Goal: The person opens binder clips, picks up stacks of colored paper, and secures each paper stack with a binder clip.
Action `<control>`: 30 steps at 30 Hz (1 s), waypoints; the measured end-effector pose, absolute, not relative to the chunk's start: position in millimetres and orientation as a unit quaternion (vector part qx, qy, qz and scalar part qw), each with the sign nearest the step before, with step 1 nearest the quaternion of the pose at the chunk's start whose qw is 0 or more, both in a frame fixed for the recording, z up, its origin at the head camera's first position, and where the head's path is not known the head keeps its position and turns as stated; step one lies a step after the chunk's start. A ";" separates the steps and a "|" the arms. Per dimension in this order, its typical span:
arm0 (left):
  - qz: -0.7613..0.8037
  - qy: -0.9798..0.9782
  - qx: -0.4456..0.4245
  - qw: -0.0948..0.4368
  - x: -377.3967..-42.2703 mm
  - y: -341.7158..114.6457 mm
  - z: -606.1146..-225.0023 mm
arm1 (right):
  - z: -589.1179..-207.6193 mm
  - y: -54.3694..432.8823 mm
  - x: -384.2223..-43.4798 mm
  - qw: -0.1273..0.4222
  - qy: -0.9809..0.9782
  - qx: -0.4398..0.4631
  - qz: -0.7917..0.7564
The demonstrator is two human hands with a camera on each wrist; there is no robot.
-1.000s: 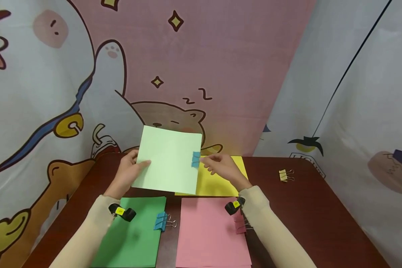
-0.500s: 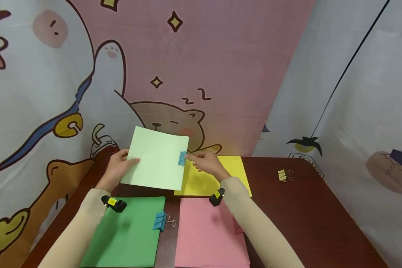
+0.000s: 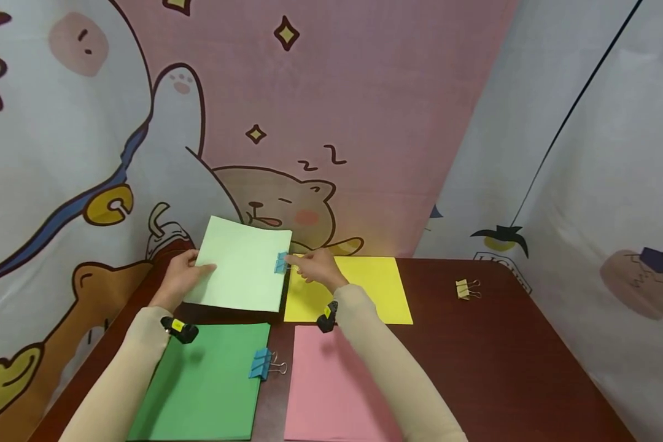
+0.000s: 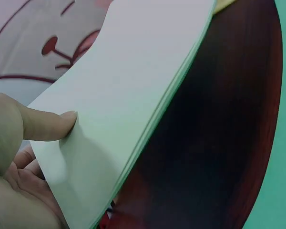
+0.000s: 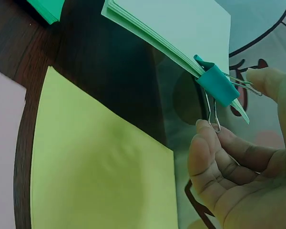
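Note:
A stack of pale green paper (image 3: 240, 267) is held up tilted above the back left of the table. My left hand (image 3: 178, 279) grips its left edge, thumb (image 4: 47, 125) on the front face and fingers behind. On the stack's right edge sits a blue binder clip (image 5: 218, 85). The thumb and fingers of my right hand (image 3: 319, 269) are on the clip's two wire handles, which stand spread apart in the right wrist view. The stacked sheets show as layers along the lower edge.
Yellow paper (image 3: 359, 291) lies behind pink paper (image 3: 334, 393). Front left, a green stack (image 3: 199, 380) carries another blue binder clip (image 3: 259, 363). A yellow binder clip (image 3: 464, 289) lies toward the back right of the brown table (image 3: 492, 368). A cartoon-printed cloth hangs behind.
Both hands have moved left with the pale green stack and its clip, uncovering more of the yellow paper. The right forearm now covers the right side of the pink paper.

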State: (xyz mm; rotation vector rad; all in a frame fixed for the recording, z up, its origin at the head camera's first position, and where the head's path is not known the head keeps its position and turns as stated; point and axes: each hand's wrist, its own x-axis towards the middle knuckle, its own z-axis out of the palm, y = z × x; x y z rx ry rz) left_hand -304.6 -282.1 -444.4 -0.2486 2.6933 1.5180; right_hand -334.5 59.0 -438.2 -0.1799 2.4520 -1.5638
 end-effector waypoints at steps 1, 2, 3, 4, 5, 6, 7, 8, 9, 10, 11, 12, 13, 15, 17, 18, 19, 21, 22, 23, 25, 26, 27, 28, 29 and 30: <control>0.488 0.869 -0.080 0.021 -305.4 -285.3 -446.7 | -439.9 55.3 -336.7 0.116 0.837 -0.057 -0.531; 0.486 0.870 -0.080 0.022 -305.7 -288.3 -448.5 | -441.6 51.9 -338.6 0.119 0.840 -0.053 -0.527; 0.484 0.871 -0.080 0.021 -306.2 -291.1 -450.6 | -442.6 48.6 -339.9 0.119 0.840 -0.050 -0.527; 0.482 0.872 -0.080 0.021 -306.8 -293.8 -452.6 | -443.4 45.5 -340.7 0.121 0.839 -0.048 -0.529; 0.480 0.873 -0.081 0.021 -307.3 -296.5 -454.4 | -444.7 42.5 -342.0 0.122 0.839 -0.047 -0.528; 0.479 0.873 -0.083 0.023 -307.5 -298.7 -455.9 | -446.0 39.5 -343.1 0.122 0.839 -0.044 -0.528; 0.479 0.873 -0.086 0.024 -307.7 -300.6 -457.2 | -447.2 36.6 -344.3 0.123 0.839 -0.042 -0.528; 0.478 0.873 -0.088 0.026 -307.9 -302.3 -458.5 | -449.1 33.8 -345.5 0.123 0.840 -0.039 -0.528; 0.478 0.873 -0.090 0.028 -308.5 -304.3 -460.2 | -451.0 31.2 -346.4 0.122 0.841 -0.037 -0.525; 0.477 0.873 -0.091 0.031 -308.5 -305.9 -461.3 | -453.2 28.7 -347.4 0.120 0.846 -0.036 -0.519; 0.476 0.874 -0.092 0.034 -308.6 -307.4 -462.4 | -455.4 26.1 -348.5 0.117 0.850 -0.034 -0.512; 0.474 0.875 -0.092 0.036 -308.9 -308.9 -463.7 | -457.3 23.7 -349.1 0.115 0.854 -0.032 -0.506; 0.471 0.877 -0.090 0.038 -309.1 -310.6 -465.1 | -459.0 21.4 -349.6 0.114 0.858 -0.031 -0.500; 0.468 0.879 -0.087 0.040 -309.7 -313.0 -467.4 | -461.2 17.1 -350.5 0.111 0.867 -0.031 -0.485; 0.464 0.881 -0.085 0.041 -310.2 -314.7 -469.6 | -462.8 12.5 -352.0 0.111 0.873 -0.032 -0.475; 0.463 0.881 -0.085 0.042 -310.8 -315.8 -470.7 | -464.4 10.2 -354.0 0.114 0.875 -0.033 -0.468; 0.463 0.881 -0.087 0.042 -310.9 -316.6 -471.9 | -466.6 8.1 -356.8 0.120 0.879 -0.037 -0.460; 0.463 0.880 -0.095 0.046 -310.0 -317.5 -473.8 | -479.1 3.3 -367.7 0.127 0.889 -0.044 -0.437; 0.462 0.880 -0.099 0.047 -309.7 -318.4 -475.3 | -492.0 0.9 -376.5 0.125 0.895 -0.050 -0.425; 0.460 0.880 -0.102 0.049 -309.3 -319.4 -477.1 | -505.9 -1.1 -385.9 0.122 0.901 -0.057 -0.413; 0.458 0.881 -0.109 0.050 -308.0 -321.0 -480.3 | -525.9 -3.1 -401.4 0.131 0.907 -0.069 -0.394; 0.457 0.881 -0.110 0.050 -307.4 -321.4 -481.5 | -535.9 -3.8 -409.0 0.133 0.909 -0.074 -0.388; 0.456 0.882 -0.110 0.050 -307.1 -321.9 -482.9 | -544.8 -4.5 -415.5 0.131 0.912 -0.081 -0.380; 0.455 0.882 -0.108 0.048 -307.2 -322.5 -484.6 | -549.0 -4.2 -419.5 0.137 0.912 -0.087 -0.377; 0.454 0.883 -0.107 0.047 -307.1 -322.6 -485.8 | -549.1 -3.7 -421.0 0.145 0.912 -0.091 -0.373; 0.454 0.883 -0.107 0.047 -306.9 -322.2 -486.4 | -548.5 -3.4 -422.3 0.151 0.913 -0.095 -0.366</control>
